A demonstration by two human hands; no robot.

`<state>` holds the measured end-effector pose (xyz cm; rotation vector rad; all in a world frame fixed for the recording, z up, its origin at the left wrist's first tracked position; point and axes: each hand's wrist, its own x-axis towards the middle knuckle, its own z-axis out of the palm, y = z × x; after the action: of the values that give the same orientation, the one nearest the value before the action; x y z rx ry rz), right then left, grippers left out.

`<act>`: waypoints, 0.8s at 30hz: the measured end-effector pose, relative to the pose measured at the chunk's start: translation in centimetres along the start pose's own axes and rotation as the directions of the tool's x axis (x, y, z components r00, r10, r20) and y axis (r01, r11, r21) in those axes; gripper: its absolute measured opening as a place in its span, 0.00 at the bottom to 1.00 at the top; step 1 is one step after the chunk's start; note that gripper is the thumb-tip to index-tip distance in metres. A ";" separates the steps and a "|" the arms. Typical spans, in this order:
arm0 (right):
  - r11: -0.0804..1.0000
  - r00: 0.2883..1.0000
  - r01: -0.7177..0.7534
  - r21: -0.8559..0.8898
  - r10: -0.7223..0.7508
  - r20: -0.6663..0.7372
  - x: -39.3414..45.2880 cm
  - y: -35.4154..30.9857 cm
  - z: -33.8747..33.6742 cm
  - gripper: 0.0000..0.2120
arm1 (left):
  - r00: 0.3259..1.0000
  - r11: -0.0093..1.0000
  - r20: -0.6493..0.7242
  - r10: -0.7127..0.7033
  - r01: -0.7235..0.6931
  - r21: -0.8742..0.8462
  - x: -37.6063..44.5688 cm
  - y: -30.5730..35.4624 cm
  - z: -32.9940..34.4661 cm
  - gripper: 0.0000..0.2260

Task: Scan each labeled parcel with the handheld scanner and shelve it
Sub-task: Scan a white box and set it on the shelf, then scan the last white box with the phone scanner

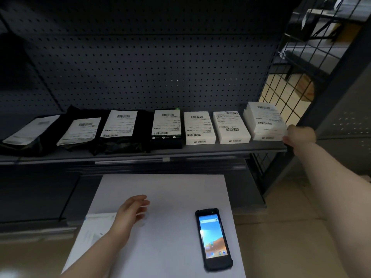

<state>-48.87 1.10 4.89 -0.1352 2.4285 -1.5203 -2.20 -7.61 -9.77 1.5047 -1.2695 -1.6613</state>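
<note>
Head view, one frame. Shelf [200, 150] carries a row of labeled parcels, labels up: three black bags at left [118, 127], a dark box [167, 125], two white boxes [199, 128] near centre-right, and at the far right a white box stack [265, 122], top box skewed on the one under it.

Right hand [300, 136] is at the stack's front right corner, touching it. Fingers look curled against the box edge, but whether they clamp it or only nudge it I cannot tell; fingertips are blurred and partly hidden.

Left hand [133, 207] hovers over the white table [170, 189], fingers relaxed and spread a little, holding nothing. A sheet of paper [94, 227] lies under the left forearm.

Scanner [213, 238] lies flat on the table, screen lit, well apart from both hands. No parcel seen on the table.

Step in hand, by judgement: shelving, i.e. seating or squaring the last white box at the right end of the row. Task looks near its end, given the filled row.

Next move calls for: letting go of the stack w/o shifting the skewed top box, then bringing the right arm back clear of the wire grid side panel [291, 97]. If more parcels wait out of frame, scanner pickup follows.

Risk: top box sliding off toward the shelf end.
</note>
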 end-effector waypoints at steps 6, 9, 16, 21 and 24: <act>0.998 0.993 0.069 0.014 -0.070 0.090 -5.3 2.5 -0.2 0.15 | 0.995 0.988 -0.072 0.065 -0.053 0.146 -1.7 0.8 -2.0 0.10; 0.996 0.979 0.091 -0.016 -0.087 0.182 -9.6 4.8 0.1 0.13 | 0.989 0.978 -0.128 0.070 -0.043 0.206 -2.6 0.7 -3.5 0.13; 0.998 0.912 0.058 -0.031 -0.040 0.409 -19.4 10.3 1.5 0.13 | 0.960 0.862 -0.276 0.056 0.093 0.498 -5.0 -0.9 -8.0 0.26; 1.000 0.866 -0.006 -0.031 0.020 0.499 -24.6 12.7 2.8 0.11 | 0.965 0.657 -0.253 0.067 0.148 0.739 -6.6 -3.3 -10.0 0.41; 0.998 0.843 -0.030 -0.047 0.051 0.535 -27.0 13.7 3.4 0.10 | 0.982 0.548 -0.191 0.011 0.154 0.823 -7.2 -4.9 -10.1 0.48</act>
<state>-21.20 10.25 -3.93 -0.4510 1.9901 -1.2102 9.93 -2.11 -10.34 2.1956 -2.0831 -0.8850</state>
